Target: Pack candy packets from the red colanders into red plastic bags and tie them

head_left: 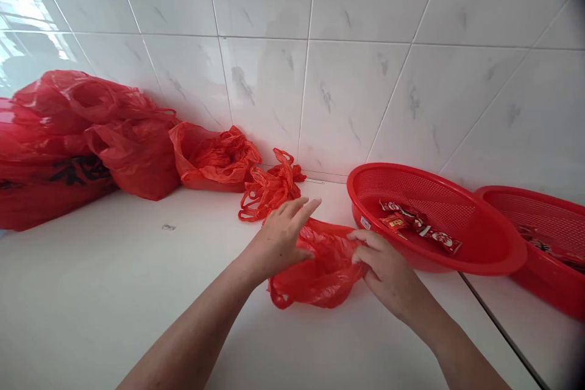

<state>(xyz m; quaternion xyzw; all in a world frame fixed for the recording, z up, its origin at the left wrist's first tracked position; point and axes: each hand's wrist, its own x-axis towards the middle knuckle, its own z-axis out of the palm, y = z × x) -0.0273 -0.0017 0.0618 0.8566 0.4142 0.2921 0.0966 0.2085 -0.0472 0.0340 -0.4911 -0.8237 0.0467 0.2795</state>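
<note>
Near basket rim (507,264), red bag (331,280) on broad tabletop (137,292).

Black character, likely 福, (81,169) on far-left red bag (50,202); print on candy wrappers (442,239) too small.

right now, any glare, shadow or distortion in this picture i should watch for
Head view: bright glare washes out the tiled wall at upper left; head view: a faint dark patch, shadow or reflection, tints its middle; head view: both right corners darken and tile lines splay; head view: shiny highlights streak the nearest red bag.
</note>
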